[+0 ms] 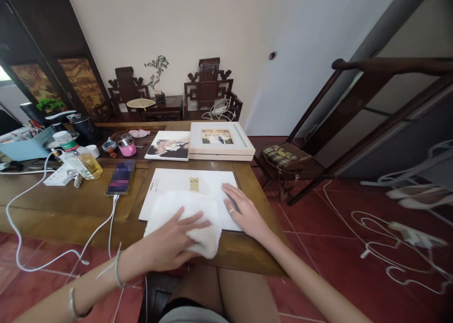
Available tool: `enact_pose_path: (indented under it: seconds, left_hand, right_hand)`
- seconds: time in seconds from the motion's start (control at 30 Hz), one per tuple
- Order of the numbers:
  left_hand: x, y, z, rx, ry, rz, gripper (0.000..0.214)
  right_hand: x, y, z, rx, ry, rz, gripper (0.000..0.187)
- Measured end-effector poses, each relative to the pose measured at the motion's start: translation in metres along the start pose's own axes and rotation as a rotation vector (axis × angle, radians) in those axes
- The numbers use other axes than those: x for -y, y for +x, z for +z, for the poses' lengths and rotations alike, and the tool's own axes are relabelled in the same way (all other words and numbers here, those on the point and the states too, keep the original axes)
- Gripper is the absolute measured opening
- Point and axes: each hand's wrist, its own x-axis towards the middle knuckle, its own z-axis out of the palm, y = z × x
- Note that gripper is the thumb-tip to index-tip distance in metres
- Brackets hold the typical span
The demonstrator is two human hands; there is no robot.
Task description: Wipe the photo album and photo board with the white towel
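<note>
A flat white panel [170, 183] with small print on its left edge and a gold-coloured metal plate [194, 184] near its top lies on the wooden table in front of me. My left hand [173, 238] presses a white cloth [184, 201] onto the panel's lower part, the cloth caught between thumb and fingers. Part of the cloth hangs over the near edge of the panel. On the panel's right side rests my right hand [244, 210], fingers stretched out and a ring on one of them.
Behind the panel lie framed pictures [244, 141] and a photo panel [166, 146]. To the left are a phone [120, 178] on a cable, a bottle [83, 158], a power strip [58, 176] and a pink cup [126, 147]. A chair [300, 160] with a bag [279, 156] stands right.
</note>
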Motion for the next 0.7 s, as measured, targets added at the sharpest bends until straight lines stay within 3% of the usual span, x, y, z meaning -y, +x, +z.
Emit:
enact_pose_path:
  seconds: [0.2,0.27,0.33,0.4,0.57,0.63,0.7]
  left_hand:
    - [0.063,0.05,-0.012,0.002,-0.001,-0.091,0.026]
    - [0.075,0.063,-0.014,-0.005,0.012,-0.131,0.028]
    - [0.072,0.069,-0.012,-0.003,0.073,-0.127,0.028]
    - [0.055,0.066,-0.006,-0.007,0.135,-0.092,0.026]
    - [0.004,0.034,0.009,-0.038,0.144,0.035,0.026]
    - [0.001,0.025,0.007,-0.032,0.104,0.054,0.026]
    - [0.014,0.023,0.001,-0.018,0.055,0.053,0.025]
  right_hand:
    - [0.001,-0.001,-0.001,0.019,0.006,0.002,0.044]
    - [0.001,-0.001,-0.002,0.024,0.008,0.008,0.044]
    - [0.001,-0.001,-0.002,0.025,0.01,0.012,0.045]
    - [0.0,-0.001,-0.002,0.022,0.013,0.01,0.045]
    - [-0.004,-0.001,0.0,0.012,0.036,-0.035,0.047]
    - [-0.004,-0.001,0.001,0.002,0.044,-0.032,0.046]
    - [-0.003,-0.001,0.001,-0.008,0.049,-0.013,0.043]
